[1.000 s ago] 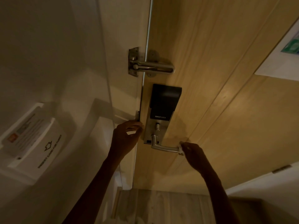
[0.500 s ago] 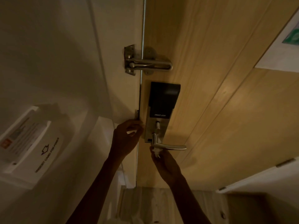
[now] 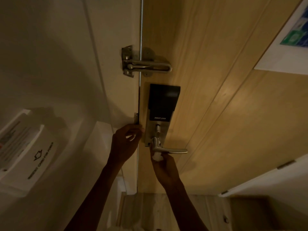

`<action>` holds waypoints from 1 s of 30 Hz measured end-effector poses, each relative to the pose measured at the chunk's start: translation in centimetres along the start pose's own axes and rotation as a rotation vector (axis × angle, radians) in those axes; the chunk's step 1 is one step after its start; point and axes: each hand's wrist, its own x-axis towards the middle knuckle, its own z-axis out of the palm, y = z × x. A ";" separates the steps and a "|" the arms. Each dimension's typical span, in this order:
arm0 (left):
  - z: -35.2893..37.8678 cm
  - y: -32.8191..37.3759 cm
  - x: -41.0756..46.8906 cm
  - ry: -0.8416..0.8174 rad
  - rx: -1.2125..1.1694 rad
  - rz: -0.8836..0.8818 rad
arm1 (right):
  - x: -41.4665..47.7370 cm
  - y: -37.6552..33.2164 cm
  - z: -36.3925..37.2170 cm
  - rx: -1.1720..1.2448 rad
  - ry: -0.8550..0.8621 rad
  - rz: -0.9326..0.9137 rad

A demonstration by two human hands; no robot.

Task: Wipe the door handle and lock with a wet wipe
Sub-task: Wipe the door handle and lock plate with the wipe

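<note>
Evidently we pinched the bunched wet wipe (image 3: 157, 157) in our right hand (image 3: 166, 170), pressing it beneath the lever handle (image 3: 170, 150) near its pivot on the smart lock (image 3: 160, 114). Our left hand (image 3: 124, 144) curled around the door edge (image 3: 138, 164), probably steadying the door.

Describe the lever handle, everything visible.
The lever handle is brushed silver metal. A short neck rises from the lock's steel plate, then bends into a slim bar pointing right, roughly level. It sits below the black SMART LOCK panel. The right hand presses a bunched white wet wipe under its bend.
</note>
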 end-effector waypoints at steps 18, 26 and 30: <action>0.4 0.3 -0.6 -0.031 0.086 0.001 | -1.4 -1.5 -0.7 0.128 0.049 -0.021; 0.5 0.2 -0.7 -0.044 0.184 -0.032 | -1.6 -0.9 0.2 0.113 0.013 0.005; 0.3 0.8 -0.5 -0.010 0.137 -0.003 | -1.6 -1.0 0.6 0.174 -0.031 0.047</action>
